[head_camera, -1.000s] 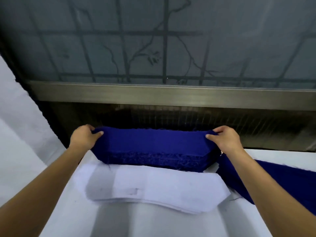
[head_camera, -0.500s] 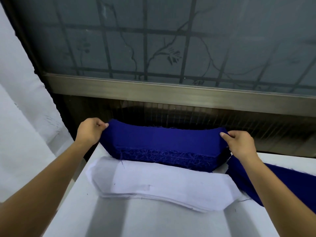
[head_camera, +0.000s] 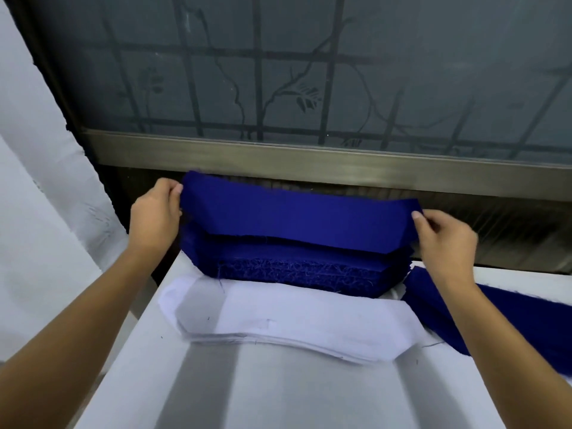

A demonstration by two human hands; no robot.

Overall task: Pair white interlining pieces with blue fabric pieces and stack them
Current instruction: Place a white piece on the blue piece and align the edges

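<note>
Surface: flat white tabletop (head_camera: 278, 391), crossed by grey shadow bands, with all the cloth lying on it.
Landmark: stack of white interlining pieces (head_camera: 294, 326), long with clipped corners, flat on the tabletop, near edges slightly fanned.
Loose cloth: long strip of dark-blue fabric (head_camera: 510, 317), just right of the interlining stack, running off to the right.
Blue stock: thick pile of dark-blue fabric pieces (head_camera: 294, 267), frayed threads along its near face, directly behind the interlining stack and meeting its far edge.
Piece in hand: single dark-blue fabric piece (head_camera: 294, 215) of the same clipped shape, held up above the pile, behind and higher than the interlining stack, stretched level between both hands.
Left hand (head_camera: 153, 216): behind the stack's left end, thumb and fingers pinching the left tip of the single piece.
Right hand (head_camera: 445, 239): behind the stack's right end, pinching the right tip, thumb on the near face.
Side: white draped cloth (head_camera: 40, 181), left of the stack, beyond the table edge.
Rail: brushed metal window sill (head_camera: 309, 164), well behind the stack.
Backdrop: frosted glass window (head_camera: 309, 72) with dark grille bars and branch shadows, farthest behind and above.
</note>
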